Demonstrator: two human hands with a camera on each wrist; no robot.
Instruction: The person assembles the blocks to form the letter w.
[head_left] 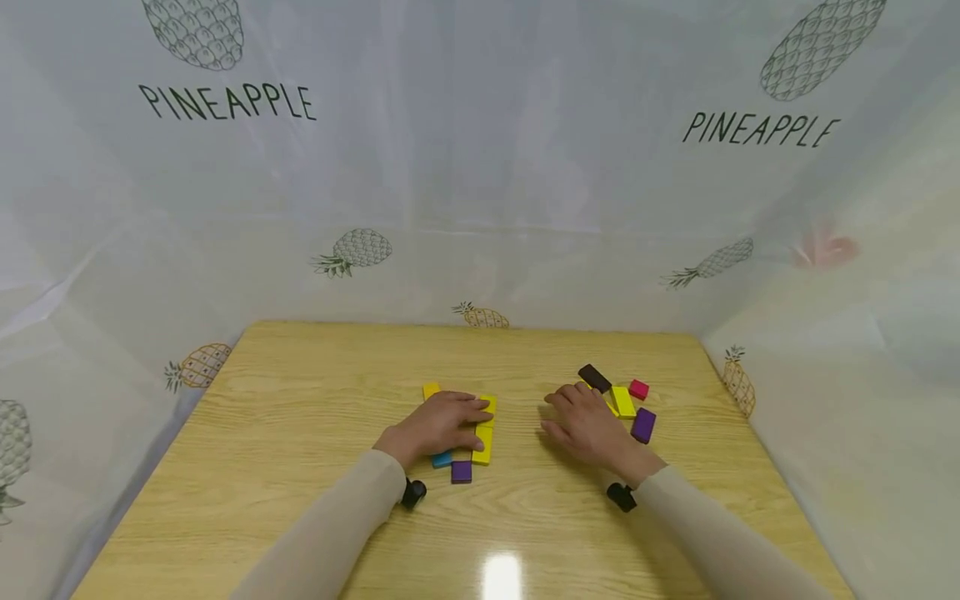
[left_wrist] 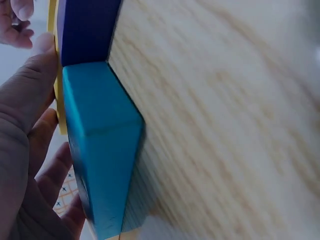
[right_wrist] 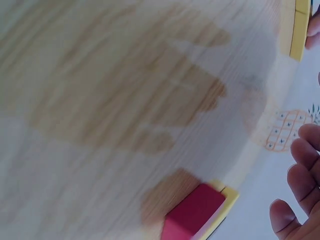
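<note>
My left hand lies over a cluster of flat blocks, its thumb and fingertips on the yellow blocks. Partly beneath it is a blue block, and a purple block sits just in front. In the left wrist view the blue block stands close beside the palm, and the thumb touches a thin yellow edge. My right hand hovers above the table with loosely bent fingers, holding nothing. Nearest it are a yellow block, a black block and a purple block. Some yellow is hidden behind that hand.
A small red block lies at the back of the right group. Another yellow-orange block shows behind the left hand. The wooden table is bordered by a pineapple-printed curtain at the back and sides.
</note>
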